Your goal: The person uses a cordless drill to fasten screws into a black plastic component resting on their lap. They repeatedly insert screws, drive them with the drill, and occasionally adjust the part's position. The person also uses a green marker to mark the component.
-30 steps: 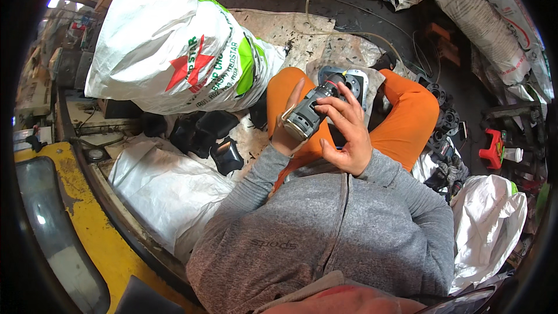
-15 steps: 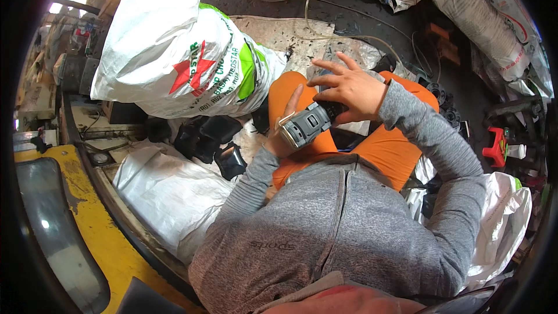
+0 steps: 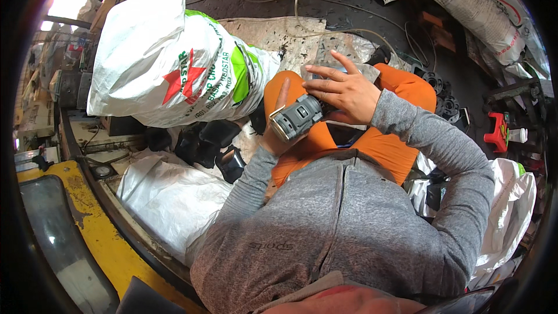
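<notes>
Gripping a grey plastic part (image 3: pixel 297 117) in my left hand (image 3: pixel 278 122), I rest my right hand (image 3: pixel 343 88), fingers spread, just beyond it.

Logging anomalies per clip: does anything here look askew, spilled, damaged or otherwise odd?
Nothing stands out as damaged or spilled. The left hand holds a grey plastic part over the lap, the right hand spread beside it. Black parts lie loose below a tilted white sack.
</notes>
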Tool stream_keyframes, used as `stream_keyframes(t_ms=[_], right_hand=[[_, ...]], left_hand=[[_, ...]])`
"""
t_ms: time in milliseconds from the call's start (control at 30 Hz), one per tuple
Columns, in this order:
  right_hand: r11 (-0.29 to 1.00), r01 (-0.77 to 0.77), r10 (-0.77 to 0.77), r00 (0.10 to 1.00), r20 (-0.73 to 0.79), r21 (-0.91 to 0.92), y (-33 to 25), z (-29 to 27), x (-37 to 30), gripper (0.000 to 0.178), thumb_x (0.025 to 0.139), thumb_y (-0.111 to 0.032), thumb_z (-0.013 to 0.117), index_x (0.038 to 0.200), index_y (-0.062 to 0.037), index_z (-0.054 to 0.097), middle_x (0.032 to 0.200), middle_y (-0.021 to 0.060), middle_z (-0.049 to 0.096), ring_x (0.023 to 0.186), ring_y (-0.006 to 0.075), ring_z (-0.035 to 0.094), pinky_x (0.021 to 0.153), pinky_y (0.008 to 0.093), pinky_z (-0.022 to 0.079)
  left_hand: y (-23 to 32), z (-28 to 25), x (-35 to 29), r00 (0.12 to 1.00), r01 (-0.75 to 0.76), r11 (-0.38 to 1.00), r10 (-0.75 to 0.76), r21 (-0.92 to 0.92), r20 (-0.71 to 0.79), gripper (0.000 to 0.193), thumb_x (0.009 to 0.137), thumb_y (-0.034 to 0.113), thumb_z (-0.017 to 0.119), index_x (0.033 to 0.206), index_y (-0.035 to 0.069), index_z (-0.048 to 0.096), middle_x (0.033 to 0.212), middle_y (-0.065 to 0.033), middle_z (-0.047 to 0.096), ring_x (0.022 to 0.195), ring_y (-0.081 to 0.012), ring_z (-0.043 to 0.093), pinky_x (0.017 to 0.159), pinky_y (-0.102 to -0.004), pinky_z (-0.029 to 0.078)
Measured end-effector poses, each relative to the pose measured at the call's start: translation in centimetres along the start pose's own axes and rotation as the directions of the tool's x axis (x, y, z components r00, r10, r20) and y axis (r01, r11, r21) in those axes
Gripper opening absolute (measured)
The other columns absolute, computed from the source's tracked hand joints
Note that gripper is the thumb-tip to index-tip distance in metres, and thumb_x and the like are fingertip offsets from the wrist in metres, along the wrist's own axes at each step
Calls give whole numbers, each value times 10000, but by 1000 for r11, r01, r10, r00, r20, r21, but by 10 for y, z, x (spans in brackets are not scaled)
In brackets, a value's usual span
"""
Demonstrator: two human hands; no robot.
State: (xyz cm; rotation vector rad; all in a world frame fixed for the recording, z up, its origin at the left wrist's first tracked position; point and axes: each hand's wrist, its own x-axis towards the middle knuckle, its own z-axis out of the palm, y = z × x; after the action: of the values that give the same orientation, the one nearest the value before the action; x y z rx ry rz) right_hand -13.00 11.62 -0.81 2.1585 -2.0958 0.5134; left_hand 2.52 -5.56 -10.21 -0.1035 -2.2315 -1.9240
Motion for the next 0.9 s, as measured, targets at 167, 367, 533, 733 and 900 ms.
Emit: stream_keyframes(t_ms=[167, 367, 533, 733, 900], right_hand=[[996, 77, -79, 996, 44, 52, -3, -1, 2, 421, 594, -284, 784, 952, -73, 719, 1156, 42, 619, 1245, 209, 459, 1136, 544, 197], [908, -1, -99, 971, 216, 419, 6, 4, 6, 487, 506, -281, 792, 917, -31, 720, 1020, 67, 672, 1098, 239, 559, 1121, 568, 197], [931, -78, -36, 953, 301, 358, 6, 1, 9, 585, 535, -308, 790, 1052, -54, 691, 1144, 67, 639, 1190, 247, 511, 1125, 600, 150], [959, -185, 117, 949, 292, 215, 11, -13, -7, 679, 652, -409, 792, 1226, -95, 610, 1302, 65, 561, 1344, 258, 372, 1118, 619, 147], [935, -231, 88, 887, 454, 270, 19, -19, -6, 637, 690, -424, 772, 1217, -103, 613, 1301, 62, 564, 1354, 264, 363, 1110, 618, 166]], left_hand=[[-3, -1, -3, 992, -124, 917, 104, 380, 73, 978, 791, 84, 724, 1512, 64, 63, 987, -70, 690, 861, -162, 678, 805, -282, 540], [-22, 0, -18, 992, 35, 979, -59, 201, 116, 1047, 777, 76, 741, 1515, 76, -1, 924, -83, 697, 795, -169, 688, 751, -294, 557], [-56, -5, -18, 943, 330, 919, -311, -216, 114, 1090, 780, 47, 736, 1509, 97, -72, 982, -94, 688, 874, -173, 681, 809, -307, 554], [-24, -12, -6, 907, 420, 790, -362, -447, 214, 1082, 778, 116, 755, 1507, 122, -45, 1309, -166, 519, 1140, -213, 585, 1022, -349, 454], [2, -17, -8, 981, -38, 966, -14, 257, 196, 1175, 723, 93, 794, 1504, 91, -84, 1147, -109, 625, 1039, -191, 623, 972, -327, 469]])
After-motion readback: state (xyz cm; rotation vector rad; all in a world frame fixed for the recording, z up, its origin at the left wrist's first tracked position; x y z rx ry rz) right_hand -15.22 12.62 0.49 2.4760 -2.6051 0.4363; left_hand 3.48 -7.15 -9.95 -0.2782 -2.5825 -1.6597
